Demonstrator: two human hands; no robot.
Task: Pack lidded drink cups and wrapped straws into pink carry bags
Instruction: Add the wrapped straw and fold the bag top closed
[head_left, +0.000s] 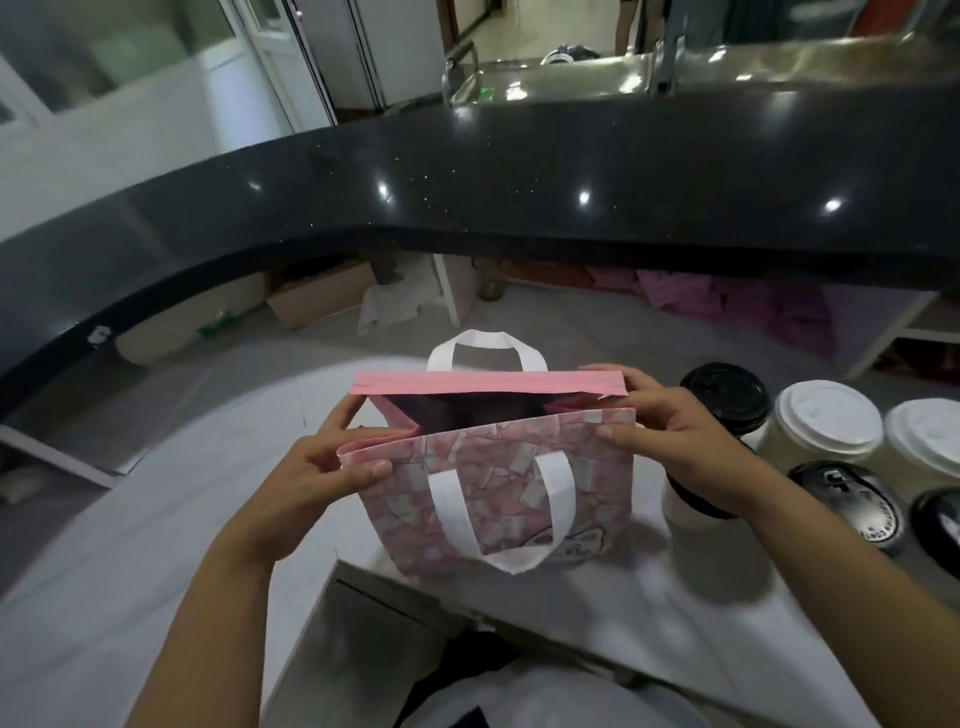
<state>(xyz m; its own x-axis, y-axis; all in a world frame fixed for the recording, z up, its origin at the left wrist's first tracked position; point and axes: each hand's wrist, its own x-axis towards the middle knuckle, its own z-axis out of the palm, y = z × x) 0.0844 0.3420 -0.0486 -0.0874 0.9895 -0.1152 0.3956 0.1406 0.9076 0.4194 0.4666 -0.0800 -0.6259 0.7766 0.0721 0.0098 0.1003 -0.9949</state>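
A pink patterned carry bag (498, 493) with white handles stands in front of me on the white counter (171, 519), its mouth pulled open and dark inside. My left hand (332, 467) pinches the bag's left rim and my right hand (670, 431) pinches its right rim, holding the two sides apart. To the right stand several lidded cups: a black-lidded cup (727, 397) just behind my right hand, two white-lidded cups (826, 423), and more black lids (857, 501) nearer me. No wrapped straws are in view.
A raised black stone counter ledge (519, 176) curves across the back. Below it lie a cardboard box (317, 299) and purple bags (748, 306). A metal sink area (571, 78) sits beyond. A person's legs stand far back.
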